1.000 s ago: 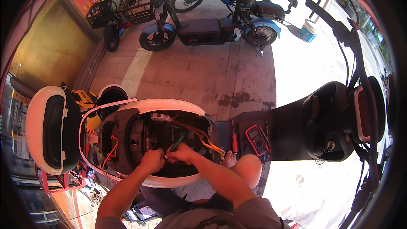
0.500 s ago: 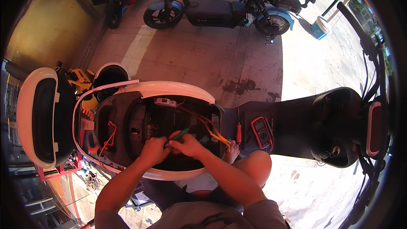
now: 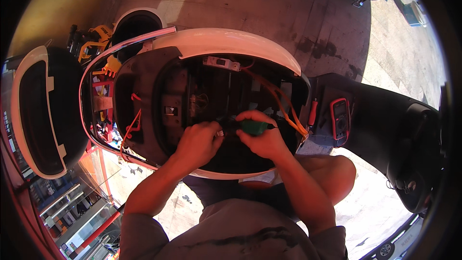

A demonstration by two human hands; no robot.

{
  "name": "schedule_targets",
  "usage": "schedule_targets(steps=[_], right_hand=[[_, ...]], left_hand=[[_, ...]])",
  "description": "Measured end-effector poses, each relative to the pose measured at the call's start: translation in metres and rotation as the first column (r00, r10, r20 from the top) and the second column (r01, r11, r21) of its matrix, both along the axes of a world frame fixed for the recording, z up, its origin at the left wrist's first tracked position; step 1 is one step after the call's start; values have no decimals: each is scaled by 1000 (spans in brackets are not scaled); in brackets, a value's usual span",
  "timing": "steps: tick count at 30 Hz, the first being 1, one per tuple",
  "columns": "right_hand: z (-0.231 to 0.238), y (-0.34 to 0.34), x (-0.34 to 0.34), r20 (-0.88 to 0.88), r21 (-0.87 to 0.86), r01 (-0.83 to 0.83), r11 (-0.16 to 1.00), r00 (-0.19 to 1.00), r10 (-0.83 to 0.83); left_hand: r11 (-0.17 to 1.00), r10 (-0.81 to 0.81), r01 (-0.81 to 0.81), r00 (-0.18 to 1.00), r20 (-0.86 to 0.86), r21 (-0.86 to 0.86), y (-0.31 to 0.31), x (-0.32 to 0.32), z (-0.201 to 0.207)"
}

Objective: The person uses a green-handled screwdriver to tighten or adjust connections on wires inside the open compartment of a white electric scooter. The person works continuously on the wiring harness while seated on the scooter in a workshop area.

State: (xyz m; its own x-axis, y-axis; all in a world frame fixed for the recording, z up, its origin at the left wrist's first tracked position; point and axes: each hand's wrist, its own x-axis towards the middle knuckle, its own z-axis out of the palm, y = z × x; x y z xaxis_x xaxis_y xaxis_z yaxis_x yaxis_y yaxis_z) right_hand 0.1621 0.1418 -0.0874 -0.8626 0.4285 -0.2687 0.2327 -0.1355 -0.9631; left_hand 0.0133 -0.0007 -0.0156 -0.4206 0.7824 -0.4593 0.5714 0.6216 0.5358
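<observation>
Far left, you've got a white-and-black case (image 3: 45, 115) standing beside the scooter's tail. Just right of it, on the far side, some yellow gear (image 3: 98, 38), partly hidden. Next, a curved rail (image 3: 84, 84) loops round the tail end, a red wire (image 3: 131, 131) hanging inside it toward the near side. Then the scooter's white shell (image 3: 231, 37), a rim around an open, dark compartment (image 3: 231, 156).

Your left hand (image 3: 198, 142) is over the near part of the compartment, fingers curled, thumb and forefinger pinching a small pale piece (image 3: 220, 134); can't tell what kind. Right of it, just beside but apart, your right hand (image 3: 263, 139) is closed round a green handle (image 3: 252, 127), thumb on the near side, fingers on the far side. Handle lies roughly level, left to right, above the middle of the compartment. Dark stuff between your hands is too dim to tell, so can't say if handle and pale piece connect.

Beyond your hands, a small grey-white box (image 3: 221, 63) sits at the compartment's far edge. Orange cables (image 3: 285, 108) run from near it to the right end of the opening. Further right, a red screwdriver (image 3: 313, 112) and a red-framed meter (image 3: 340, 118) lie on the black footboard (image 3: 378, 103). Far right, a bucket (image 3: 415, 14) on the pavement.
</observation>
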Motion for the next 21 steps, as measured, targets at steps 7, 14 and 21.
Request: schedule_targets(steps=[7,14,21], right_hand=[[9,-8,-2,37,-416,-21,909,999,40],[16,-14,-3,29,-312,95,945,996,-90],[20,-18,2,-73,-275,95,957,990,-120]], left_hand=[[997,-49,50,999,13,-54,-1,-7,9],[996,-51,55,997,56,-73,1,-12,14],[995,-19,21,1000,20,-99,0,-9,18]])
